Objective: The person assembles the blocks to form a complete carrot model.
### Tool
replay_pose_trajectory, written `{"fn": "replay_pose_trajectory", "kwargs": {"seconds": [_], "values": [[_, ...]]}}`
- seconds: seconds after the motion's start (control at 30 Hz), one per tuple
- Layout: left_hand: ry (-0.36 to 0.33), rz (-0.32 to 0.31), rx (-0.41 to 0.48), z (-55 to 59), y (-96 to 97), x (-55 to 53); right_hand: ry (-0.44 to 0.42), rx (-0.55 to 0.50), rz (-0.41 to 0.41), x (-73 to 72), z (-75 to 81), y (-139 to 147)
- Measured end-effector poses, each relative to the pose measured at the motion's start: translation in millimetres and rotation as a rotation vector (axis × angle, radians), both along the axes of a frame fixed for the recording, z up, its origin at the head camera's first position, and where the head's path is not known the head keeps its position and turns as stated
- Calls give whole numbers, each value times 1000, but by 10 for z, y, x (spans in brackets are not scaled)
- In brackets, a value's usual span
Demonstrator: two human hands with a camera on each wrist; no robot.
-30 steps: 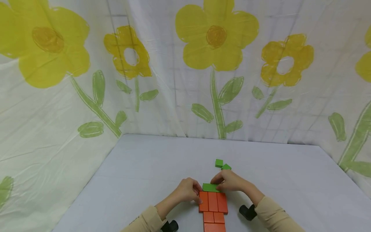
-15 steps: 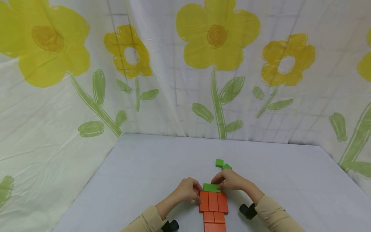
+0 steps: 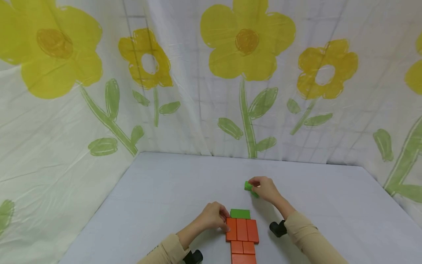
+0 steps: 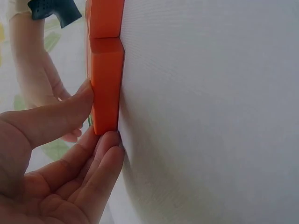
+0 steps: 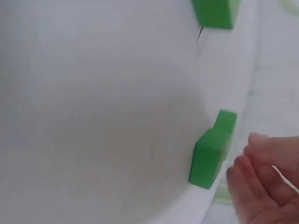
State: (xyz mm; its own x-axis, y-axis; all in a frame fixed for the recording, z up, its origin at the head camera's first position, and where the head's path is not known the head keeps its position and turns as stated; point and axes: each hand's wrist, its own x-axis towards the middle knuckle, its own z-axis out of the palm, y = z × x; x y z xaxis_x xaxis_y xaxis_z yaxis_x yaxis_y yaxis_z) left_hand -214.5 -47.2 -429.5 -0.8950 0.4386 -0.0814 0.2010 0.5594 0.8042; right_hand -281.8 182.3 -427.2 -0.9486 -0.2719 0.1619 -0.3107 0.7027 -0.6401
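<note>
A: Largest first. Flower-print curtain (image 3: 211, 73) behind and on both sides; pale table (image 3: 165, 190) in front of it.

B: On the table?

A: Orange blocks (image 3: 242, 238) laid flat in a stepped column at the near edge, three side by side in the top row. A flat green block (image 3: 240, 213) lies across the far end of that row, touching it, no hand on it.

B: Left hand?

A: Left hand (image 3: 212, 217) rests at the left side of the top orange row; in the left wrist view, thumb and fingertips (image 4: 105, 144) press the outer block's edge, fingers fairly straight.

B: Right hand?

A: Right hand (image 3: 265, 189) is farther out, well apart from the column, at two small green blocks (image 3: 248, 186). Fingers (image 5: 261, 172) loosely curved just beside one; actual contact cannot be told.
</note>
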Motion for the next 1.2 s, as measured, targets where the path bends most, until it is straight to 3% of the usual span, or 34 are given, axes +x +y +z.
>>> {"fn": "replay_pose_trajectory", "kwargs": {"seconds": [0.2,0.23,0.33,0.43,0.47,0.57,0.67,0.83,1.2], "values": [[-1,2,-6,0,-4,10,-35,175,14,-171,-97,-54],[-2,1,-5,2,-2,13,-6,206,30,-239,-192,-28],[-12,4,-1,4,4,19,10,264,30,-278,-231,-41],[-16,5,1,3,9,18,28,265,-2,-264,-196,-75],[-17,6,0,3,9,16,8,260,-25,-210,-104,-124],[-10,5,-2,4,7,10,24,261,-59,-165,-29,-191],[-4,3,-5,5,4,3,34,231,-61,-137,5,-279],[1,1,-5,8,3,-8,-25,132,-31,-49,34,-472],[-15,14,-8,32,-3,7,-105,147,86,81,12,-664]]}}
